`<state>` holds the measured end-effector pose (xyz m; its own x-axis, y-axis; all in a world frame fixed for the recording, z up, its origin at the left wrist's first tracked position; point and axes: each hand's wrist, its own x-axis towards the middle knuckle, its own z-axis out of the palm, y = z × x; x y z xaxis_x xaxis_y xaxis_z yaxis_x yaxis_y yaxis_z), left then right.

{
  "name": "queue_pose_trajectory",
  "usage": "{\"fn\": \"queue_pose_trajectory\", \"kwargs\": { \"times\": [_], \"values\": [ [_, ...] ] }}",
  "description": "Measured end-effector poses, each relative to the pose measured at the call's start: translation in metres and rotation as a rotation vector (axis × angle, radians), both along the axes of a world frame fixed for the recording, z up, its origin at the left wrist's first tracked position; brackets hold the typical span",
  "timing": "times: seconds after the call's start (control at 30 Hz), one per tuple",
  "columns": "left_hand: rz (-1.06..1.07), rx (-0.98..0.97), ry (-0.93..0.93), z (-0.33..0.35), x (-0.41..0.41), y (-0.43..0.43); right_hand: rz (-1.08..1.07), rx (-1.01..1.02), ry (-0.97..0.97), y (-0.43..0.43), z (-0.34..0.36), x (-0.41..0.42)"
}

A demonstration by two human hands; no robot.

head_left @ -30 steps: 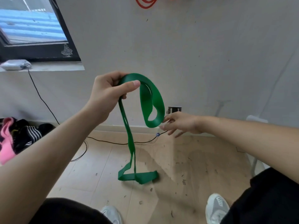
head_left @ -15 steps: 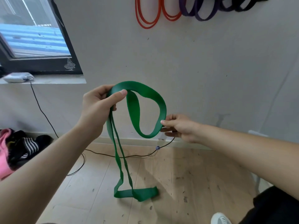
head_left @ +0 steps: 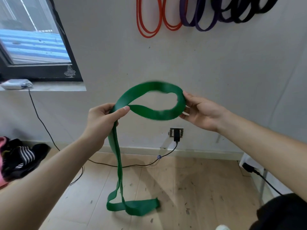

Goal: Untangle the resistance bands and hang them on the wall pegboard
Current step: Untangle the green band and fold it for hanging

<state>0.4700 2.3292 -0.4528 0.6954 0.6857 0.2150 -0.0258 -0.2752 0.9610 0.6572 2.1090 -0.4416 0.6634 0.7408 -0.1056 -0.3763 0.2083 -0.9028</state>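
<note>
Both closed on green band (head_left: 154, 113): left hand (head_left: 101, 120) pinching crossing, right hand (head_left: 201, 112) gripping loop's right end. Could stay twisted, tail dragging on floor (head_left: 191, 188).

Green band (head_left: 150, 113) at centre frame, a wide flat strap, its upper part pulled into a sideways loop, blurred along the top edge. Two strands drop together from the loop's left end to the lower centre, where the tail lies folded on the floor. Along the top edge hang red bands (head_left: 149, 22), purple bands (head_left: 199, 20) and black bands (head_left: 245, 14), looped against the wall.
</note>
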Motion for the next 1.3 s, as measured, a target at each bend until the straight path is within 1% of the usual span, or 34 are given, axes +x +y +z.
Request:
{"fn": "queue_pose_trajectory", "kwargs": {
  "times": [0.1,0.27,0.4,0.5,0.6,0.7,0.77,0.83,0.9,0.97,1.07,1.17,1.3],
  "values": [
    [0.002,-0.027,0.008,0.000,-0.002,0.003,-0.016,-0.052,-0.054,-0.010,0.006,0.007],
    [-0.005,-0.024,0.024,-0.001,-0.003,0.005,-0.056,-0.159,-0.310,-0.024,0.002,0.022],
    [-0.022,-0.022,0.023,-0.001,-0.004,0.006,-0.100,-0.253,-0.463,-0.034,-0.004,0.034],
    [-0.046,0.002,0.048,-0.002,-0.003,0.000,-0.117,-0.343,-0.542,-0.033,-0.010,0.037],
    [-0.063,0.046,0.102,-0.003,-0.003,-0.005,-0.036,-0.387,-0.660,-0.025,-0.014,0.023],
    [-0.096,0.051,0.115,-0.001,-0.002,-0.007,0.081,-0.413,-0.814,-0.013,-0.013,0.000],
    [-0.146,0.053,0.122,0.001,-0.001,-0.011,0.164,-0.465,-0.935,-0.005,-0.013,-0.013],
    [-0.206,0.069,0.141,0.002,0.000,-0.016,0.206,-0.533,-1.077,0.004,-0.014,-0.024],
    [-0.293,0.100,0.163,0.002,-0.002,-0.021,0.233,-0.551,-1.173,0.011,-0.015,-0.033],
    [-0.375,0.130,0.173,0.003,-0.003,-0.024,0.277,-0.515,-1.188,0.017,-0.016,-0.039],
    [-0.438,0.113,0.123,0.005,-0.002,-0.025,0.311,-0.450,-1.151,0.023,-0.021,-0.045],
    [-0.445,0.111,0.111,0.005,-0.002,-0.023,0.297,-0.374,-1.009,0.022,-0.018,-0.047],
    [-0.496,0.155,0.180,-0.001,-0.003,-0.019,0.292,-0.308,-0.887,0.011,-0.004,-0.044]
  ]
}}
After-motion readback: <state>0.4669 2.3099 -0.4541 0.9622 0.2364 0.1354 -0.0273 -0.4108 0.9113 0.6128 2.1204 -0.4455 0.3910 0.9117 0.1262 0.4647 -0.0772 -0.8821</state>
